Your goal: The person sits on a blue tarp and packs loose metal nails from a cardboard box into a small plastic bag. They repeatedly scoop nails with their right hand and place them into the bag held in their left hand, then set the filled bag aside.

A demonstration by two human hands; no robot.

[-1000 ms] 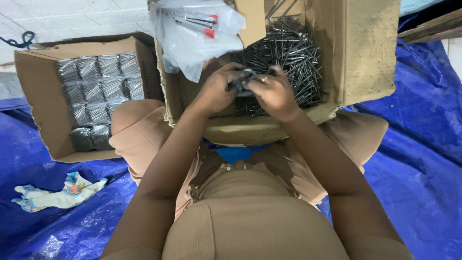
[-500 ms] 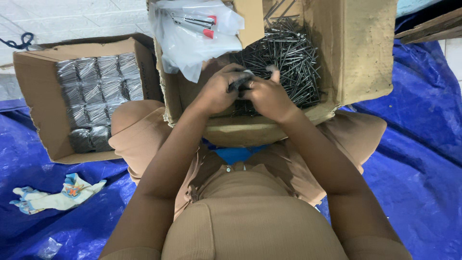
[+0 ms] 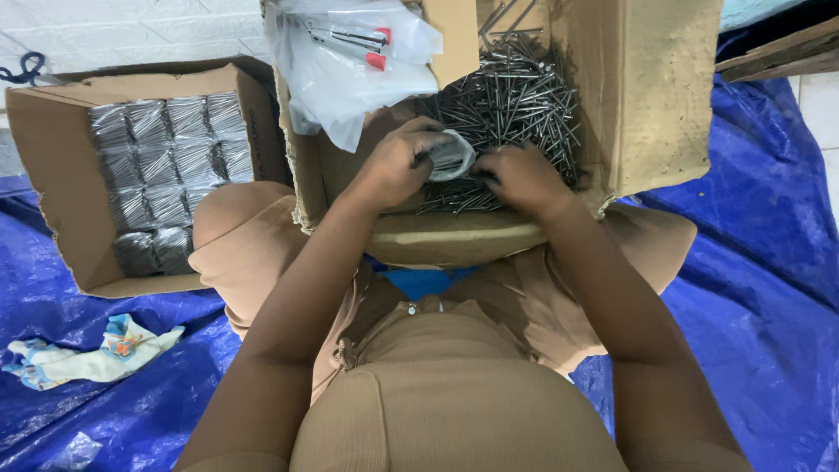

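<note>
1. At the far left, a crumpled cloth point(image 3: 92, 354) is seen lying on the blue tarp point(image 3: 769, 262).
2. Beside it, an open cardboard box point(image 3: 52, 210) is placed; it is filled with wrapped bundles of nails point(image 3: 162, 175), packed side by side in rows.
3. In the middle, a second cardboard box point(image 3: 647, 96) is held between the knees of the seated person, and a heap of loose nails point(image 3: 516, 96) is lying inside it.
4. Over the left upper corner of this box, a clear plastic bag point(image 3: 350, 61) is hung, with some tools with red tips seen inside.
5. The left hand point(image 3: 393, 166) is closed on a small clear plastic wrap point(image 3: 452, 156), which is pinched between the thumb and the fingers, just above the loose nails.
6. The right hand point(image 3: 524, 179) is rested on the nails just beside the wrap, with fingers curled down; whether some nails are gripped under it cannot be told.
7. To the right, only the tarp and a piece of wood point(image 3: 778, 48) at the upper corner are seen.
</note>
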